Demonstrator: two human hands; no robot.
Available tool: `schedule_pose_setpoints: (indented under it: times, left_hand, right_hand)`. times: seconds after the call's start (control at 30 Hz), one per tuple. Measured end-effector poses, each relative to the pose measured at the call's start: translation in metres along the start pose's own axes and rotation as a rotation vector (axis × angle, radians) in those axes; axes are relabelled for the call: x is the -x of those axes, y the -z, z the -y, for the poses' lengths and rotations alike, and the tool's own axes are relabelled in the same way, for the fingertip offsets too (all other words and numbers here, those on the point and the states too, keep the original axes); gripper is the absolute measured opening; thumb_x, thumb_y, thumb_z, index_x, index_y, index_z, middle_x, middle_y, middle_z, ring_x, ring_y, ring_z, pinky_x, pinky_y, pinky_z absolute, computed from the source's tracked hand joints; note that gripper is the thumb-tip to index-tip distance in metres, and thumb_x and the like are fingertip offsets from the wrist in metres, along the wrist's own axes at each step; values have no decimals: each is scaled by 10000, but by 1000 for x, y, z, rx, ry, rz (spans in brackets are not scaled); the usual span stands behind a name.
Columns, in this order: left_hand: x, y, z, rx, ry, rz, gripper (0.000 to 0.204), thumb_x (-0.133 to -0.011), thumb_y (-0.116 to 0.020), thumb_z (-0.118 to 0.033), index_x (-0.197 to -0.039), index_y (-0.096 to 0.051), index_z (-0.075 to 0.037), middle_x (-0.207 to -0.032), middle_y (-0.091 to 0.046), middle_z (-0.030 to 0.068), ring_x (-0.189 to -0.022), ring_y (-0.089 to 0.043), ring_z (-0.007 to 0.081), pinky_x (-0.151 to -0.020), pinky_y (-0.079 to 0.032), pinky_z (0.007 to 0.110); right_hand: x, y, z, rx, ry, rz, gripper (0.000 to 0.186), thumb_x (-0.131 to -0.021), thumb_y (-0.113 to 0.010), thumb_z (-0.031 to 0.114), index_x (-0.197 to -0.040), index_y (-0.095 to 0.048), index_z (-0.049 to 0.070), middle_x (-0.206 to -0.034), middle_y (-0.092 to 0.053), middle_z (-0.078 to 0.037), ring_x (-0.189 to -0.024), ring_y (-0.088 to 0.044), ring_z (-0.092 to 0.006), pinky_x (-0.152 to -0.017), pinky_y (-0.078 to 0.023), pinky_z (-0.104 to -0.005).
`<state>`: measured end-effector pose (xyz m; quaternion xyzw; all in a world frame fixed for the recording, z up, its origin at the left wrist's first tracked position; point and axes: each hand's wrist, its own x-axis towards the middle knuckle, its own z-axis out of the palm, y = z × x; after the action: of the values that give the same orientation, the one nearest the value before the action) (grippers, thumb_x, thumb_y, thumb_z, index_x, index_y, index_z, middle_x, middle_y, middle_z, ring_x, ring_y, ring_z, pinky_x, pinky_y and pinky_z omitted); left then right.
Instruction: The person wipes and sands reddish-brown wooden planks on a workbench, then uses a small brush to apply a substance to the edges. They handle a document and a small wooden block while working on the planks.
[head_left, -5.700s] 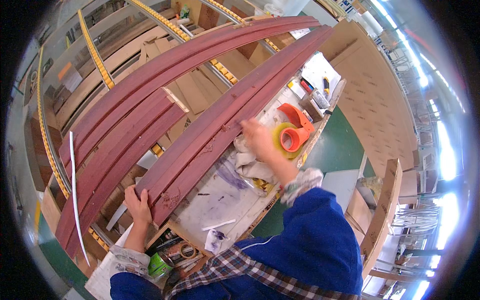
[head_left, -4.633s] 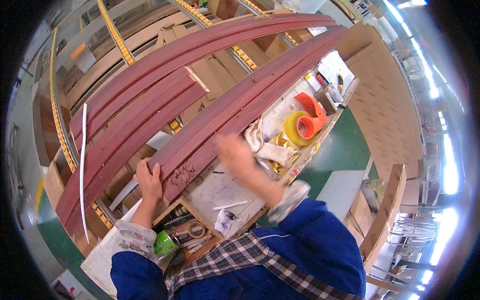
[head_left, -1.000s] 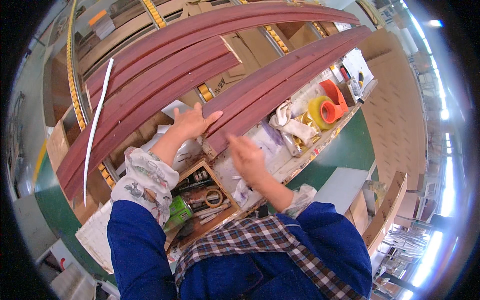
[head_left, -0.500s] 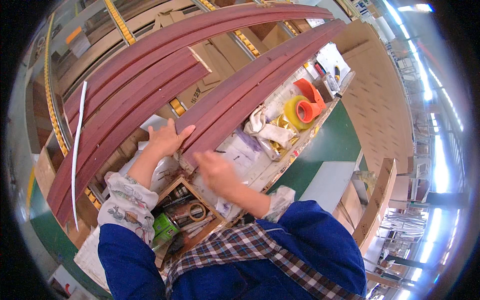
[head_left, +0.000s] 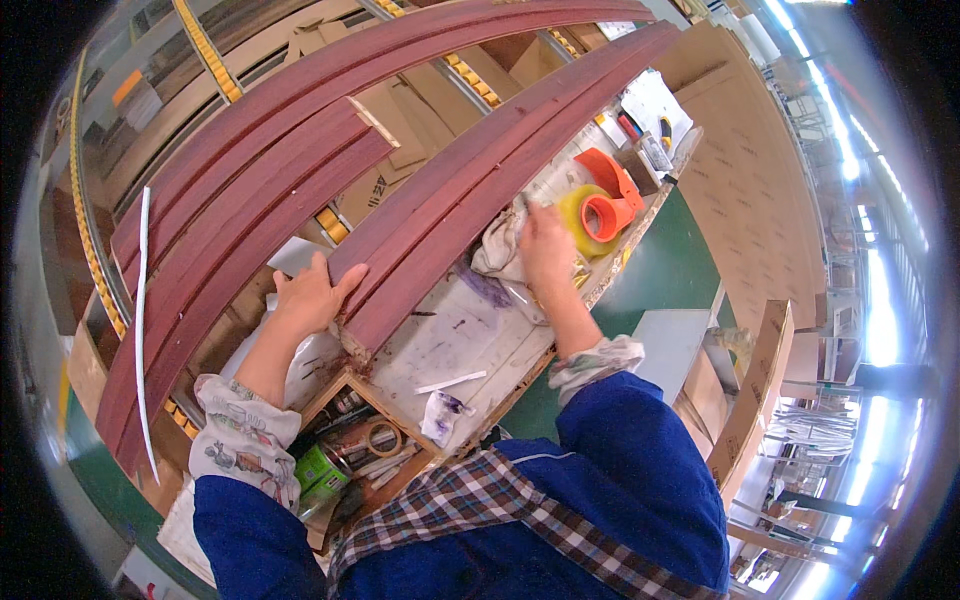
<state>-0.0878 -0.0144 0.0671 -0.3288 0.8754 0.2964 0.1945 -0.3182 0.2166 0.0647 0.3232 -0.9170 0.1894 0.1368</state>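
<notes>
The long dark-red board [head_left: 480, 180] lies slantwise beside the worktop's [head_left: 440, 345] bare patch. At the board's near end the left hand [head_left: 308, 297] rests, grip released, fingers spread, thumb on the wood. Right of the board, the right hand [head_left: 547, 250] is at a whitish cloth [head_left: 497, 250]; whether its grip is clenched I can't tell.
</notes>
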Motion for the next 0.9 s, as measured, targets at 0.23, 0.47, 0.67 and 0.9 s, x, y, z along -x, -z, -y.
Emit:
schedule_pose_setpoints:
  times: [0.23,0.47,0.67,0.9]
  left_hand:
    - [2,0,-5,-198,-100,-160,716,-929,-350,-588,-1207,-446,65,-1204,-528,264,-1067,-542,377,-1028,-187,539]
    - [-8,-39,-38,-307,-263,-463,579,-969,-394,-401,-1416,-298,-46,-1460,-309,184,-1304,-350,349,-1065,-175,586]
    - [-4,-36,-79,-205,-594,-564,546,-888,-542,-386,-1345,-452,-101,-1492,-290,118,-1364,-250,349,-1064,-192,584]
    - [-21,-44,-114,-342,-769,-505,470,-879,-520,-174,-1333,-449,-75,-1470,-343,65,-1365,-276,294,-1112,-172,548]
  right_hand:
    - [8,26,-16,198,-44,124,260,-780,-595,133,-1027,-622,59,-895,-611,-133,-844,-593,-322,-723,-494,-418]
    - [30,31,-19,111,33,126,280,-773,-627,99,-1049,-646,56,-980,-610,-136,-932,-565,-325,-803,-468,-413]
    - [41,55,-42,9,66,132,179,-765,-611,112,-933,-653,67,-863,-619,-125,-831,-595,-314,-718,-485,-426]
    - [8,51,-58,28,199,221,154,-754,-601,156,-881,-646,81,-789,-609,-114,-773,-621,-302,-662,-500,-436]
